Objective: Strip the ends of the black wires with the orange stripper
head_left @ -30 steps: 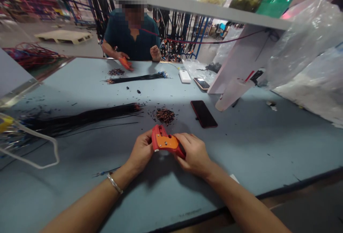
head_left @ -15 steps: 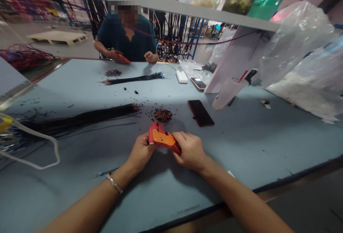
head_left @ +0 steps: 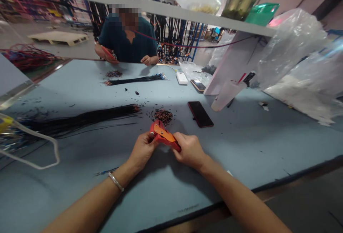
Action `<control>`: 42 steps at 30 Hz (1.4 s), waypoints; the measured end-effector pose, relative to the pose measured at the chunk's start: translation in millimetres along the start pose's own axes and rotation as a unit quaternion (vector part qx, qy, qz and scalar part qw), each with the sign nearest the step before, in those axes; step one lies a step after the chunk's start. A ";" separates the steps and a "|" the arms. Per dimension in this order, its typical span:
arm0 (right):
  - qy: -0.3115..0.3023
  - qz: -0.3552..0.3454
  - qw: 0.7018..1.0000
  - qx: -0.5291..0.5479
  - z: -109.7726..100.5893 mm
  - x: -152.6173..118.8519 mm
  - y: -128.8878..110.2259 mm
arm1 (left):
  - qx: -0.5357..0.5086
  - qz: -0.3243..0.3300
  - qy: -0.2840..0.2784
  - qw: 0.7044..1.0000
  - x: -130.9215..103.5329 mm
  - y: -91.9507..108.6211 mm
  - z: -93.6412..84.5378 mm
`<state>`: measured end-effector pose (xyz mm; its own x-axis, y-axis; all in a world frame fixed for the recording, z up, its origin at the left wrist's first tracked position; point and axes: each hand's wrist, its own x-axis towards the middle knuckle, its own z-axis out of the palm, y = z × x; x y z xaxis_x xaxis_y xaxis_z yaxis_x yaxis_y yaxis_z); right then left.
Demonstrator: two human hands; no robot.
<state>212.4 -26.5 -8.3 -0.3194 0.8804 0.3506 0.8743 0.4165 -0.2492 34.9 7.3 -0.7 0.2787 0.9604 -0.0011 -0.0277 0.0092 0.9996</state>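
My right hand (head_left: 190, 150) is wrapped around the handles of a red and orange wire stripper (head_left: 164, 133), whose head points up and to the left. My left hand (head_left: 142, 150) is closed in a pinch against the stripper's jaw end. A thin wire (head_left: 105, 172) with blue and metal terminals shows beneath my left forearm; its line leads toward the pinching fingers, which hide the rest. Just beyond the stripper lies a heap of short black and copper wire scraps (head_left: 163, 115). To the left, a long bundle of black wires (head_left: 88, 118) rests on the table.
A dark phone (head_left: 200, 114) lies right of the scraps, near a tilted plastic cup (head_left: 227, 95). Across the table, a person (head_left: 128, 36) holds a red tool behind a smaller wire bundle (head_left: 134, 79). A white bent frame (head_left: 55, 150) stands at left; plastic bags (head_left: 292, 47) fill the right.
The wire stripper has turned in my right hand, its orange side plate now tipped and narrower to view. My left hand stays at its jaws. The person opposite has raised the red tool.
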 end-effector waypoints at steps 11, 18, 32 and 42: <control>0.003 0.144 0.927 0.347 -25.3 5.9 5.5 | 0.208 0.137 0.119 0.961 4.2 -0.3 -8.9; -0.069 0.228 0.626 0.743 -11.4 -9.8 21.0 | 0.139 0.133 0.116 0.974 12.0 -6.0 -15.8; -0.262 0.251 0.498 0.787 -24.8 -20.0 12.8 | 0.094 0.185 0.242 0.948 14.6 -11.7 -22.3; -0.345 0.270 0.395 0.807 -11.5 -32.5 -17.9 | 0.219 0.087 0.271 0.933 24.1 5.0 -48.9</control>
<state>211.3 -65.2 -4.8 -0.7564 0.5600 -0.3381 -0.3117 -0.7629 -0.5664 -5.5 44.1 2.8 -0.2239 0.9373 0.2670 0.4015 -0.1609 0.9016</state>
